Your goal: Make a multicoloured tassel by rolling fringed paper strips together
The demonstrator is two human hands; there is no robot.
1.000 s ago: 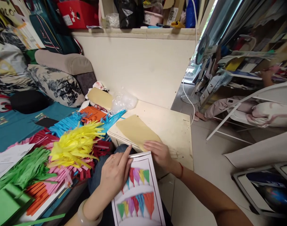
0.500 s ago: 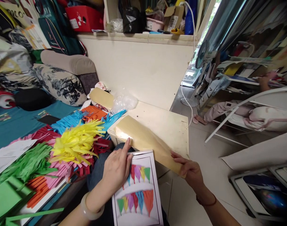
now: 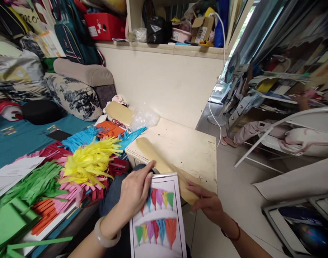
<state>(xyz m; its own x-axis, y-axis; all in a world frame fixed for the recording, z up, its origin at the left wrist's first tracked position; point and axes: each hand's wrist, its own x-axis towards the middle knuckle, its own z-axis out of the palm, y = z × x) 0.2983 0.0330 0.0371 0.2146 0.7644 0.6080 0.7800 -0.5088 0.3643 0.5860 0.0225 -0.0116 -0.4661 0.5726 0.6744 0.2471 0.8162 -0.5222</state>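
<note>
A long strip of tan paper (image 3: pixel 164 163) slants over the near edge of the cream tabletop (image 3: pixel 191 143). Its right end is pinched between the thumb and fingers of my right hand (image 3: pixel 207 202). My left hand (image 3: pixel 135 186) rests over the upper left of a printed sheet (image 3: pixel 166 233) that shows colourful tassel garlands. The left index finger points out to the tan paper's near edge; what the curled fingers grip, if anything, is hidden. Fringed paper bundles lie at the left, among them yellow (image 3: pixel 91 161), green (image 3: pixel 45 179) and blue (image 3: pixel 82 138).
Clear plastic (image 3: pixel 145 116) and another tan piece (image 3: pixel 119 113) are at the table's back left. A white chair (image 3: pixel 295 118) stands at the right, with a person's legs (image 3: pixel 250 132) beyond it. A shelf (image 3: pixel 164 48) spans the back.
My right hand has moved left and slightly down with its end of the tan paper, which now looks narrower and more folded. The view has shifted slightly.
</note>
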